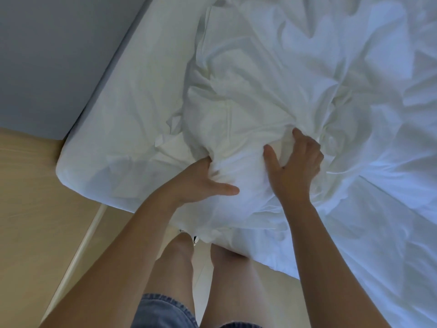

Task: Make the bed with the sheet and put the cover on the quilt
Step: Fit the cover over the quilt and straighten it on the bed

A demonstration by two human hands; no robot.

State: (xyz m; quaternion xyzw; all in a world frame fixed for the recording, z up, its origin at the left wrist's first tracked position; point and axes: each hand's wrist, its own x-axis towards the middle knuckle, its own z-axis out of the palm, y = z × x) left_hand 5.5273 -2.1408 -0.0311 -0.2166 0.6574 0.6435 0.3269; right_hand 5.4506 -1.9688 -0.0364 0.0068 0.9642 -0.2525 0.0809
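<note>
A crumpled white quilt in its white cover [248, 95] lies bunched over the bed, near the corner in front of me. The bed's white sheet [118, 129] shows smooth at the left, wrapped over the mattress corner. My left hand [203, 181] grips a bunch of the white fabric, fingers buried in a fold, thumb lying on top. My right hand [295, 162] clutches the fabric beside it, fingers curled into the folds and thumb spread. Both hands are close together at the quilt's near end.
A grey wall [59, 55] runs along the bed's left side. Light wooden floor [35, 221] lies to the left and under my bare legs [189, 280], which stand against the bed's edge. More rumpled white bedding [378, 114] covers the right.
</note>
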